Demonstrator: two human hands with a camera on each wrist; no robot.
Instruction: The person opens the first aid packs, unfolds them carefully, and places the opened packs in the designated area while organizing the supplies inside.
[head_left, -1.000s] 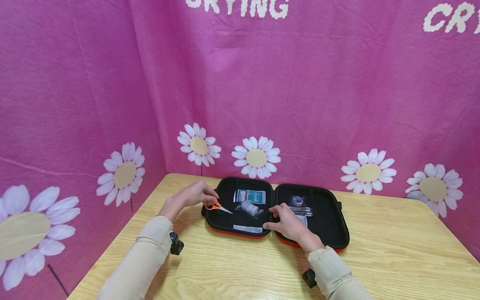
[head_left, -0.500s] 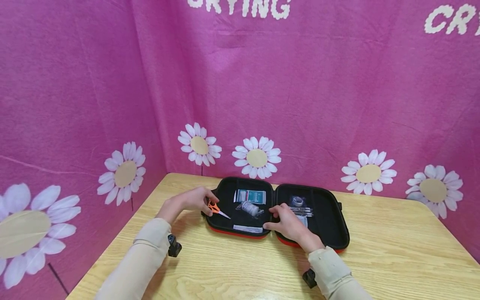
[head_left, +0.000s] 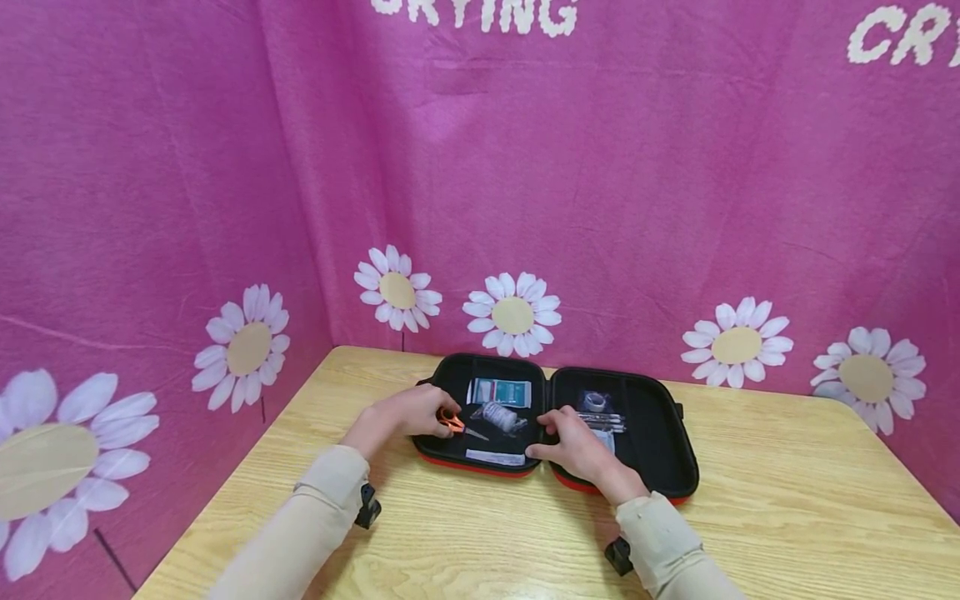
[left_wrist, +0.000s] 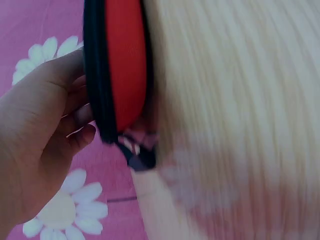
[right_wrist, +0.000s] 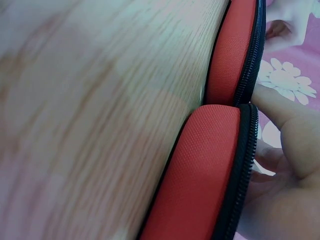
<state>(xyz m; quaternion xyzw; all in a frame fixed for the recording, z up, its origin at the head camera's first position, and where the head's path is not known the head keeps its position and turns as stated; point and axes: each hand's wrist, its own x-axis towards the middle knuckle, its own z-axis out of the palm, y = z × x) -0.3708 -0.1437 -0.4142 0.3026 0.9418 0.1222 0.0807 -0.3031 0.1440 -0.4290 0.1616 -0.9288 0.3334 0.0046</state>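
Note:
An unzipped case (head_left: 652, 429), black inside and red outside, lies spread flat with both halves up. My left hand (head_left: 414, 411) pinches orange-handled scissors (head_left: 451, 421) low over the left half, blades pointing right. In the left wrist view the case's rim hides the scissors and the fingertips. Near the scissors are a wrapped bandage roll (head_left: 500, 416), a teal-and-white packet (head_left: 513, 392) and a narrow white packet (head_left: 495, 457). My right hand (head_left: 573, 446) rests at the hinge, thumb at the left half's rim and relaxed fingers reaching over the inside.
In the right half lie a small wrapped roll (head_left: 596, 402), several thin silvery sticks (head_left: 611, 423) and a pale packet (head_left: 605, 440) partly behind my right hand. The wooden table (head_left: 480, 542) meets a pink flowered cloth (head_left: 637, 208) behind the case.
My left hand first drew the scissors slightly left, then brought them right and lower over the left half, the blades nearing the bandage roll. My right hand stays in place.

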